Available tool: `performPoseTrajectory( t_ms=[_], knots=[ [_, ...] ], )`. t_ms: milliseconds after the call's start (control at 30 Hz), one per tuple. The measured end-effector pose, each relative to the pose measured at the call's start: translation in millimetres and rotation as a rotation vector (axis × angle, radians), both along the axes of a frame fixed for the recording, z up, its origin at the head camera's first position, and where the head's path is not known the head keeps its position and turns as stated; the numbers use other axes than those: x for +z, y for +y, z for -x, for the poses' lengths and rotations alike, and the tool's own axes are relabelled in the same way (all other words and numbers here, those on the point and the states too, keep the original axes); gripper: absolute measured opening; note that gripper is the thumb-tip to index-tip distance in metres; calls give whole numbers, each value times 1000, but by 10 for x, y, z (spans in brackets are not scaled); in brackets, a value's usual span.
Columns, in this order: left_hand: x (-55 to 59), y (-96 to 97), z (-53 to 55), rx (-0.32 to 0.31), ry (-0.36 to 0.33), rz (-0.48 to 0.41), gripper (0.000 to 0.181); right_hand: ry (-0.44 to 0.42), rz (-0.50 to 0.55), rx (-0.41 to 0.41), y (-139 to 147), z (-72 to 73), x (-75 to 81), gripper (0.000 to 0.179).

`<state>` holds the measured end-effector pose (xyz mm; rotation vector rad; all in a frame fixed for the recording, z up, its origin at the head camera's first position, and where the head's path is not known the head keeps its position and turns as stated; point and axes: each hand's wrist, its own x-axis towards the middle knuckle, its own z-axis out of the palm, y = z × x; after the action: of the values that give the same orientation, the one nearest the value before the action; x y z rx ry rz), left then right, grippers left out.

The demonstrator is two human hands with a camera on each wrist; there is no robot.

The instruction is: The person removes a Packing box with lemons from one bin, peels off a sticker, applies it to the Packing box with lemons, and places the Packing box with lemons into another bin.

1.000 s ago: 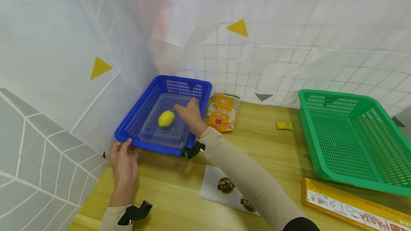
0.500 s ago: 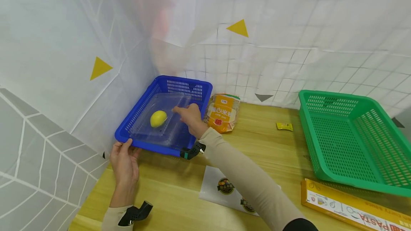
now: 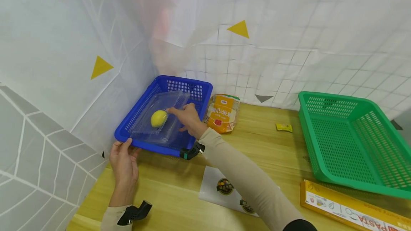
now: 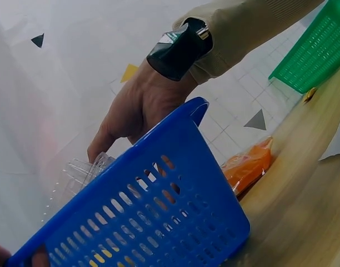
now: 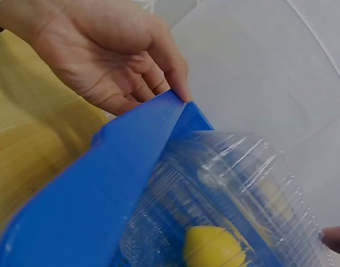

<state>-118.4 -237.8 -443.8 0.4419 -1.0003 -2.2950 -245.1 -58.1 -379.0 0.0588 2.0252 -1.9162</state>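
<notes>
At the left, a blue plastic basket [image 3: 154,148] holds a clear plastic box [image 3: 171,99] with a yellow lemon [image 3: 158,118] showing through it. My left hand [image 3: 124,163] pinches the basket's near left corner, thumb over the rim. My right hand [image 3: 191,119] reaches inside, its thumb on the box's right side and other fingers lower down beside it. The box leans to the left. In the right wrist view, a fingertip [image 5: 335,239] meets the ridged plastic edge, and the lemon [image 5: 211,246] sits behind the plastic. From the left wrist, the basket wall [image 4: 159,206] partly hides my right fingers.
An orange bag of grain [image 3: 222,113] stands right of the basket. Further right are a small yellow packet [image 3: 284,127], a green basket [image 3: 334,131] and a yellow pasta box [image 3: 346,204]. A printed sheet [image 3: 208,188] lies under my right forearm. White sheeting [image 3: 273,70] hangs behind.
The clear box and lemon have shifted left inside the basket, and the box has tilted. My right thumb has moved a little left with it. The left hand stays at the corner.
</notes>
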Motion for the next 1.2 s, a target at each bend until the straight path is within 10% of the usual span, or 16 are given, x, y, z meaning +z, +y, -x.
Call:
performPoseTrajectory(
  t_ms=[433, 1200],
  knots=[
    [-26, -10, 1, -1, -21, 25, 20, 106, 68, 35, 132, -62, 100, 62],
    [-28, -39, -5, -3, -34, 3, 21, 84, 188, 72, 673, -271, 355, 43]
  ],
)
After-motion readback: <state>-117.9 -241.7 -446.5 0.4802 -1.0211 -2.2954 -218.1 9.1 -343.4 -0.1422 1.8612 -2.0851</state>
